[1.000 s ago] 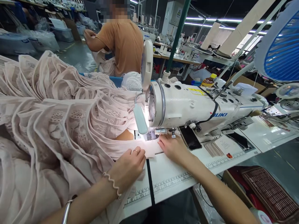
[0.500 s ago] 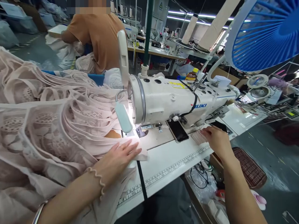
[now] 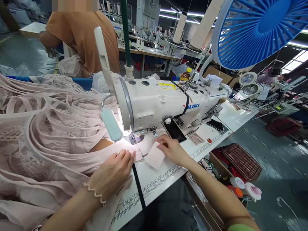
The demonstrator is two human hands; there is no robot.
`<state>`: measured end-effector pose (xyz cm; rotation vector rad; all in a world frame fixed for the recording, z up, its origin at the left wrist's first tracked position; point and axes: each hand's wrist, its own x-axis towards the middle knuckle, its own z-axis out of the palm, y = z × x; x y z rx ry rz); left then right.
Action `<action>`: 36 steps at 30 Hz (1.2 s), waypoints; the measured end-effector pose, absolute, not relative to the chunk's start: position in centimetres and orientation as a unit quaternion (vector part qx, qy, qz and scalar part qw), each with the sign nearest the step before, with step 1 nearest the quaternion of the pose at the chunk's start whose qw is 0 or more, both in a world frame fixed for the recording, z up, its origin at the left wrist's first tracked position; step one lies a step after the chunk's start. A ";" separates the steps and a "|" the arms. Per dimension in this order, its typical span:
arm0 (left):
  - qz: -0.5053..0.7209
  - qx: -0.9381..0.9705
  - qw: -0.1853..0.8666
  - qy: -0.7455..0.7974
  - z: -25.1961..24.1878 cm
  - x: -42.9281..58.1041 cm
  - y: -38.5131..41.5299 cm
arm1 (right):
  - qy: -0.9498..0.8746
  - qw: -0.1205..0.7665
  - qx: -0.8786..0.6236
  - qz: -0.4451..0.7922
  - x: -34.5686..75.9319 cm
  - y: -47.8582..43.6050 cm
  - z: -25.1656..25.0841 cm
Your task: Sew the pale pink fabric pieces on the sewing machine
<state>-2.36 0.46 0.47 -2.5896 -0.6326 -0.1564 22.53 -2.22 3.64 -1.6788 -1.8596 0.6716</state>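
Observation:
My left hand lies palm down on a strip of pale pink fabric, fingers flat, pressing it to the sewing table just left of the needle plate. My right hand pinches a small pale pink fabric piece and holds it on the table in front of the presser foot. The white Juki sewing machine stands right behind both hands, its lamp lit.
A big pile of pink lace garments fills the left. A black phone and a stack of labels lie under the machine arm. A blue fan hangs top right. A person in an orange shirt works behind.
My right hand came back from the label stack at the right to the needle area, now holding a small pink piece. The left hand stayed on the strip. The view swung right.

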 end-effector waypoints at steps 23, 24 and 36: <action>-0.245 -0.923 0.140 -0.262 -0.2 -3.0 2.0 | -0.841 0.036 -0.536 -0.068 19.0 -1.3 2.0; -0.250 -0.917 0.151 -0.272 -0.1 -3.1 2.1 | -0.842 0.028 -0.532 -0.082 18.9 -1.4 2.0; -0.099 -0.919 0.217 -0.315 -1.8 -4.9 0.4 | -0.817 0.000 -0.559 -0.144 17.5 -1.2 1.5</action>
